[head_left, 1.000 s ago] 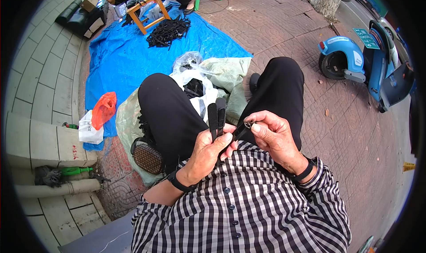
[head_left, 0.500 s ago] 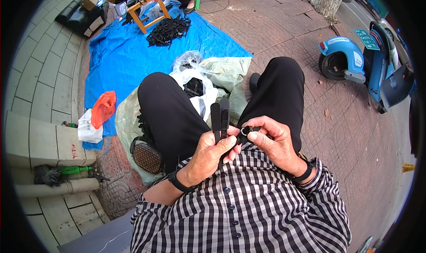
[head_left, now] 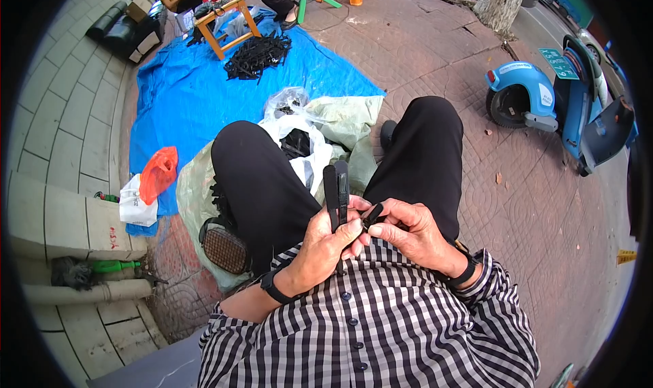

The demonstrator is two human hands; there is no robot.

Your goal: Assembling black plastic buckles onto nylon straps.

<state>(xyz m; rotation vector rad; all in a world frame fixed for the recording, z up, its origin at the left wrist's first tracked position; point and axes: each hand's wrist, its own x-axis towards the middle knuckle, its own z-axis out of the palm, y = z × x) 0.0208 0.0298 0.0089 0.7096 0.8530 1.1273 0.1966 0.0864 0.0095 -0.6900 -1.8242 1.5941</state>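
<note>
My left hand (head_left: 325, 242) grips 2 upright black strips (head_left: 336, 191); my right hand (head_left: 411, 235) pinches a small black piece (head_left: 373, 214) beside them.

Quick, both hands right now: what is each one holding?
Left hand: closed around two black straps standing upright.
Right hand: fingers pinched on a small black loop.
</note>
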